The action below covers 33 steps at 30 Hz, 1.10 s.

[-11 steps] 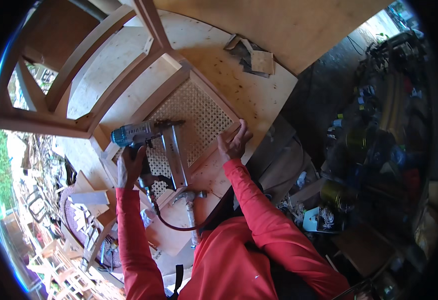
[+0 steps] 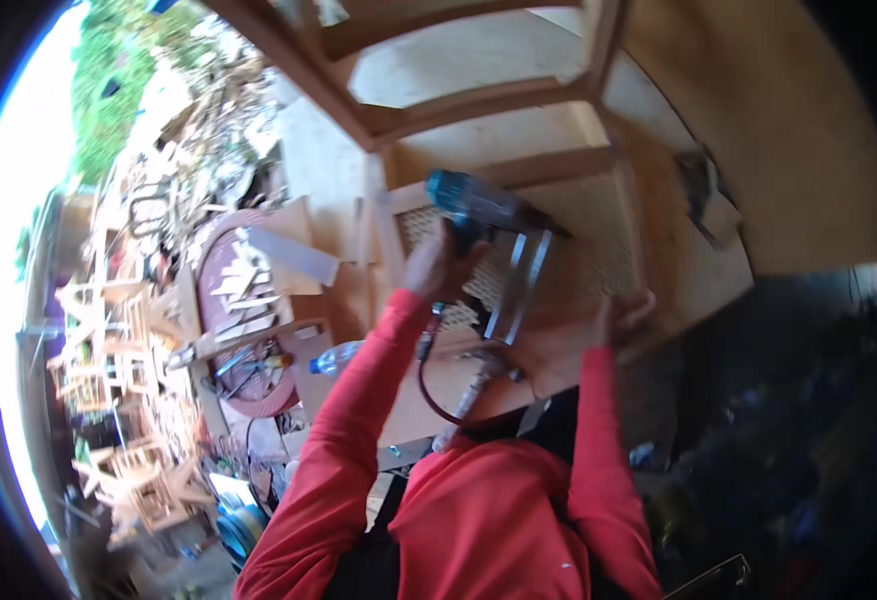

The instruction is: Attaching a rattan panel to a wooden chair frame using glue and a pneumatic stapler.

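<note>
My left hand [image 2: 434, 264] is wrapped round the handle of a teal and grey air nail gun [image 2: 490, 205]. The gun lies over the woven cane panel [image 2: 603, 250] of a wooden chair frame [image 2: 558, 166], its nose toward the panel's middle; whether it touches is unclear. From its handle a dark red air hose [image 2: 424, 385] curves toward my body. My right hand [image 2: 622, 318], blurred, grips the frame's near right corner, thumb and fingers on either side of the rail. A hammer [image 2: 478, 385] lies on the table between my forearms.
A plastic bottle [image 2: 336, 358] lies beside my left forearm. Left of it, a round woven tray [image 2: 213, 255] carries wood offcuts and tools. Torn scraps [image 2: 713, 205] rest on the table's far right, by a large plywood sheet [image 2: 778, 130]. Stacked wooden frames [image 2: 143, 480] stand farther left.
My view has swung left, so the chair frame, nail gun and hands sit farther right in the picture. Both hands keep their places, the left on the nail gun, the right at the frame corner.
</note>
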Each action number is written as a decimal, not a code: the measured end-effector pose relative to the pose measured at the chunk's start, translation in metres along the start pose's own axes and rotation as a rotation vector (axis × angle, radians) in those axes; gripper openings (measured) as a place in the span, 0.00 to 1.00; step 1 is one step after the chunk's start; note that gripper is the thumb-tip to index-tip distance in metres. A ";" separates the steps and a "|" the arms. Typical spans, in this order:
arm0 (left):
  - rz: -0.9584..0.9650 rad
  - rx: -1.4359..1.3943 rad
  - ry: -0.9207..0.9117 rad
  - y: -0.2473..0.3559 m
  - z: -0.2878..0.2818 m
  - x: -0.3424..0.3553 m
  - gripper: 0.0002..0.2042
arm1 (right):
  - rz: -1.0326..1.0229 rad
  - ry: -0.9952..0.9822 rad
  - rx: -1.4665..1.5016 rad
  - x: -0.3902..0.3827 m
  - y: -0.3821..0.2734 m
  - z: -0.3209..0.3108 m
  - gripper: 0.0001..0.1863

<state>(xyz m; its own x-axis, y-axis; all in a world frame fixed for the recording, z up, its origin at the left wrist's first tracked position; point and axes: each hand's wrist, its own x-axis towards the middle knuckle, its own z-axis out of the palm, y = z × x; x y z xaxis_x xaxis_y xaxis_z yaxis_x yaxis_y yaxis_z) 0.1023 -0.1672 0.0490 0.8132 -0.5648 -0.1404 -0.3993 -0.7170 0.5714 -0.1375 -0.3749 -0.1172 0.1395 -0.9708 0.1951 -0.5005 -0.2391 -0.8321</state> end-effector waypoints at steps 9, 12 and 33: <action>0.033 0.072 0.567 -0.043 -0.096 -0.025 0.16 | 0.051 -0.065 0.154 0.016 0.002 -0.019 0.48; -0.200 0.270 0.360 -0.096 -0.142 0.005 0.14 | 0.032 -0.075 0.002 0.015 -0.002 -0.018 0.49; -0.025 -0.678 0.098 0.039 -0.106 0.006 0.13 | 0.208 -0.017 -0.048 0.007 -0.028 -0.017 0.48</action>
<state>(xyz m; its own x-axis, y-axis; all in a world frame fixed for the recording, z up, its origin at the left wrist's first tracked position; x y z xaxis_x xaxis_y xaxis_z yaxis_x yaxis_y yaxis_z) 0.1366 -0.1553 0.1559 0.8661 -0.4888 -0.1047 -0.0526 -0.2975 0.9533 -0.1367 -0.3753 -0.0839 0.0427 -0.9990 0.0128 -0.5604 -0.0345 -0.8275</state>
